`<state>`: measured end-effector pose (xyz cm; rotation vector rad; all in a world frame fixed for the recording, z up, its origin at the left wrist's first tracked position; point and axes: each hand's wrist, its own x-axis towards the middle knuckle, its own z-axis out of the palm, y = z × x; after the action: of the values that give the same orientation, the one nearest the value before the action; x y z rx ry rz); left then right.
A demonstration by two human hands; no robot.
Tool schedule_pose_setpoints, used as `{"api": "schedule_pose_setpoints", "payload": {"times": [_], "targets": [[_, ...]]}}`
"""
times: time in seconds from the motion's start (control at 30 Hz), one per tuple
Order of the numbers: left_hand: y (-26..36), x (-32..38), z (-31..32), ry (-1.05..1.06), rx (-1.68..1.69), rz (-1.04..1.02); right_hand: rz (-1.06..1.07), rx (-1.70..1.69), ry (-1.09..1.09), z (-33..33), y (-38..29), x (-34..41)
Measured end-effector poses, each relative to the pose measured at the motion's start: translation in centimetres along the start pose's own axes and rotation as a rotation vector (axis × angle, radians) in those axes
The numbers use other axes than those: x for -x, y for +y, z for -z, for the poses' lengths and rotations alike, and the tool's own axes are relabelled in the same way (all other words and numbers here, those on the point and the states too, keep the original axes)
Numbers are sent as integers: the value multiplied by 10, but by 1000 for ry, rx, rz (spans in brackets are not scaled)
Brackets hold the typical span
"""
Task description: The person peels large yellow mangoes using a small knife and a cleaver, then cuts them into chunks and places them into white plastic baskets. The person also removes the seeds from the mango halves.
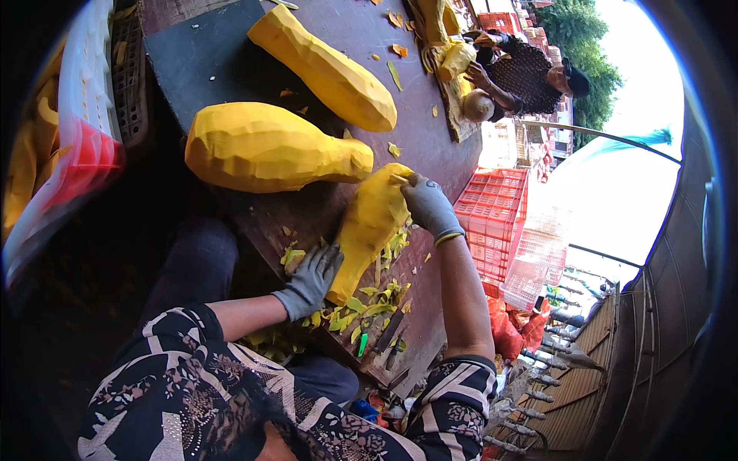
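Observation:
A peeled yellow squash with a long neck lies on the dark wooden table in front of me. My left hand, in a grey glove, holds its near side, fingers flat against the flesh. At the far, wide end, my gloved right hand grips a small pale-handled tool, mostly hidden by the fingers. Two more peeled squashes rest beyond: one to the left, its narrow end close to mine, and another farther off. Green and yellow peelings lie beside the squash's neck.
Near the table's front edge are a dark-handled knife and a green-handled tool. A white and red crate stands at left. Red plastic crates stand right of the table. Across it, another person handles a squash.

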<state>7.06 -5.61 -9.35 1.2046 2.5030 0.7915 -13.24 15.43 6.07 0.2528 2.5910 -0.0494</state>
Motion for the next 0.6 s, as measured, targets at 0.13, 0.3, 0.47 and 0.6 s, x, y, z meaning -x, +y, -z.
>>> {"api": "schedule_pose_setpoints", "payload": {"times": [0.13,0.3,0.47,0.6], "targets": [[0,0,-16,111,-60,-13,-181,-271,-172,38,-49,16],[1,-4,14,-94,84,2,2,244,260,-18,-17,10],[-2,-10,1,27,105,84,-4,-109,-60,-57,-98,108],[-4,-4,10,27,194,53,-203,-611,233,-58,-45,86]]}}
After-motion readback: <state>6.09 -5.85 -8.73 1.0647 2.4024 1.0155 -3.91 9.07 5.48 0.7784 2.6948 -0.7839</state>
